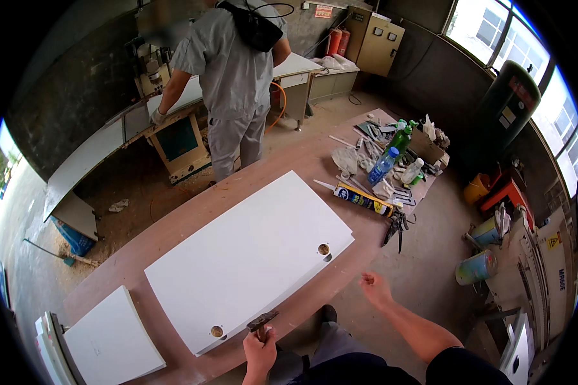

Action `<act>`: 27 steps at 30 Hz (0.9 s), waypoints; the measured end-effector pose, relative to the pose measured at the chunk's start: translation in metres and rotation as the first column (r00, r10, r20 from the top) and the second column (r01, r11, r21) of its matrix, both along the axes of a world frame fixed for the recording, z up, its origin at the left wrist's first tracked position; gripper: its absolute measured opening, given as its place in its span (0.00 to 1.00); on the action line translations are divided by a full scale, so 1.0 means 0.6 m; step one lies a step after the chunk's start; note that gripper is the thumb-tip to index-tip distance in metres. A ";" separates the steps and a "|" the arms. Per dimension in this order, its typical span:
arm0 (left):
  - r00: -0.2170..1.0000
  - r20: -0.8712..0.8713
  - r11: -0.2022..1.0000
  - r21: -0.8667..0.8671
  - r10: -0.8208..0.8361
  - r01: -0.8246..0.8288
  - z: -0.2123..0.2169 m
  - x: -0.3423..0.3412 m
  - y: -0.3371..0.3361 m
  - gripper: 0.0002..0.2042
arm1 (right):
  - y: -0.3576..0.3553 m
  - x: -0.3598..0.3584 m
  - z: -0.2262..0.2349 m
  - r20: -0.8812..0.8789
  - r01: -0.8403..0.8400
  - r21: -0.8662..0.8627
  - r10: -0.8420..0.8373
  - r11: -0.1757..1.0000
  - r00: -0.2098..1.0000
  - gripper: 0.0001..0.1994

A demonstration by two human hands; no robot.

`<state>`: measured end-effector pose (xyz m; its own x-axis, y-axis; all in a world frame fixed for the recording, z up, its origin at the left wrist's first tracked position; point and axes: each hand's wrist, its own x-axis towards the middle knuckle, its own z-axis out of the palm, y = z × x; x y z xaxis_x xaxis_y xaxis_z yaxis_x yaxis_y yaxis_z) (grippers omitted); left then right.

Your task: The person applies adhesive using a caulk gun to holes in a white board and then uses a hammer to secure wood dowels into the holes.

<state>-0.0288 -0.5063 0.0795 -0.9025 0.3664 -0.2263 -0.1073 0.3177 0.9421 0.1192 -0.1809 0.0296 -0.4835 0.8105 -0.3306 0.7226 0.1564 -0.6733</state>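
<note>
My left hand (259, 351) is wrapped round the handle of a hammer (262, 319), its dark head beside the near edge of a white panel (247, 256). That panel lies flat on the long brown table, with a second one showing beneath its edge. Two round holes are cut near its front edge, one at the right corner (324, 249) and one near the hammer (217, 331). Over the floor, off the table's right edge, is my right hand (376, 289), fingers curled and pressed together; anything in them is too small to make out.
A caulking gun (365, 199), bottles (383, 165) and loose hardware crowd the table's (192, 224) far right end. More white panels (112, 340) lie at left. A person in grey (234, 77) works at a machine beyond the table. A green tank (504, 119) stands at right.
</note>
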 end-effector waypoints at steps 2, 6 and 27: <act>0.924 -0.321 0.970 -0.191 -0.209 0.153 0.040 -0.030 0.070 0.07 | 0.124 0.021 0.013 -0.061 0.140 0.071 -0.136 0.988 0.989 0.22; 0.613 -0.582 0.835 -0.475 -0.535 0.278 0.084 -0.091 0.279 0.15 | 0.308 0.019 -0.097 -0.128 0.309 0.110 -0.295 0.944 0.947 0.24; 0.094 -0.488 0.496 -0.842 -0.868 0.210 -0.016 -0.122 0.795 0.16 | 0.475 0.086 -0.058 -0.431 0.003 -0.762 -0.511 0.647 0.744 0.22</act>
<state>-0.1022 -0.0294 0.0702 -0.2280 0.9704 0.0799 0.9735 0.2286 0.0008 0.1709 0.1044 -0.0053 -0.5782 0.5844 -0.5693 0.0882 -0.6489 -0.7557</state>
